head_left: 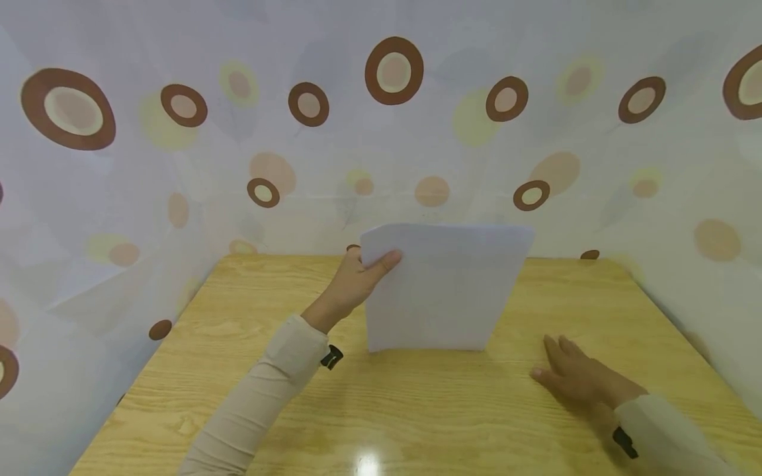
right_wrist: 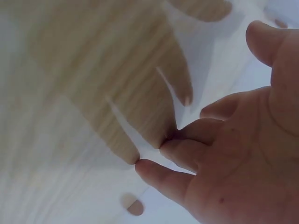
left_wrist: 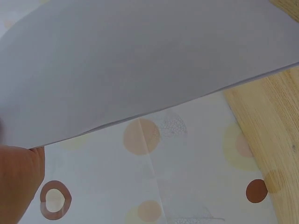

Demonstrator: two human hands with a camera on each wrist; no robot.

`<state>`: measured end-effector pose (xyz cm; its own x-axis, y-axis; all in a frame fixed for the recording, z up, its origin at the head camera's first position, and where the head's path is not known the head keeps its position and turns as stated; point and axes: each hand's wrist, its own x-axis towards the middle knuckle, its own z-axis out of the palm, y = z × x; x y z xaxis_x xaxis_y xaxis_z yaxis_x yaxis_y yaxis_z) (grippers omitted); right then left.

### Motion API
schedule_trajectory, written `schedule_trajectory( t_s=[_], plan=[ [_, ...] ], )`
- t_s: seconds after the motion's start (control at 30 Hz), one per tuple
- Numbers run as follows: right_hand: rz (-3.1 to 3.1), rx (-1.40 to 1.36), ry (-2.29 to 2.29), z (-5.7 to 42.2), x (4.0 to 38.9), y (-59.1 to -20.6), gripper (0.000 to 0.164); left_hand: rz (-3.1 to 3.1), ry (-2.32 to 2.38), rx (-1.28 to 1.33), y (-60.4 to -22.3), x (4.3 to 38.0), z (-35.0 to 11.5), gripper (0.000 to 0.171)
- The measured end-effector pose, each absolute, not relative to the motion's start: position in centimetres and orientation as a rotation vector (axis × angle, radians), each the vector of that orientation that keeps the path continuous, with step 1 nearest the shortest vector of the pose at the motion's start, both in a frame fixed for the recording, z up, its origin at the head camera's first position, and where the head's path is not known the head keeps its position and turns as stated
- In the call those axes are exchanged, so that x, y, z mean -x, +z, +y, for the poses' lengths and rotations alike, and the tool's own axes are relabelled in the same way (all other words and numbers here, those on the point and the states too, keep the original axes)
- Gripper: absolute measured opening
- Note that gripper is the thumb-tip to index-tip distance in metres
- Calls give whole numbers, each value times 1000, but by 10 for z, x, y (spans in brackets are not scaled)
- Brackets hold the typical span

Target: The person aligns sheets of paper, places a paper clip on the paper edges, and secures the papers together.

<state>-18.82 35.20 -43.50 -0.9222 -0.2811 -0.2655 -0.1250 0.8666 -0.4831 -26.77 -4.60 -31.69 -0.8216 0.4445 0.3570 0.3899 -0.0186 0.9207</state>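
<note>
White paper [head_left: 440, 291] stands on edge over the table, its upper left corner slightly bent. My left hand [head_left: 354, 281] pinches it at the left side near the top, thumb in front and the other fingers hidden behind. In the left wrist view the paper [left_wrist: 140, 60] fills the upper part, with a thin layered edge, and part of the left hand [left_wrist: 21, 182] shows at lower left. To the right of the paper, my right hand [head_left: 577, 380] is low over the table with extended fingers. In the right wrist view, fingertips [right_wrist: 145, 168] of the right hand meet their reflection on the glossy tabletop.
The wood-grain table [head_left: 417, 416] reaches back to a white sheet [head_left: 446, 139] patterned with brown rings and pale dots, which encloses the back and both sides. A dark strap piece [head_left: 332, 357] shows at the left cuff, another [head_left: 625, 441] at the right cuff.
</note>
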Motion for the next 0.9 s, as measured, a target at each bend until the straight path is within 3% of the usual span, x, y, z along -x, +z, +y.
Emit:
schedule_trajectory(
  t_s=[0.53, 0.9],
  plan=[
    [2731, 678, -551, 307, 135, -437, 82, 2182, 2041, -956, -318, 269, -45, 18],
    [2798, 788, -586, 299, 129, -436, 81, 2190, 2029, -969, -316, 267, -44, 20]
  ],
)
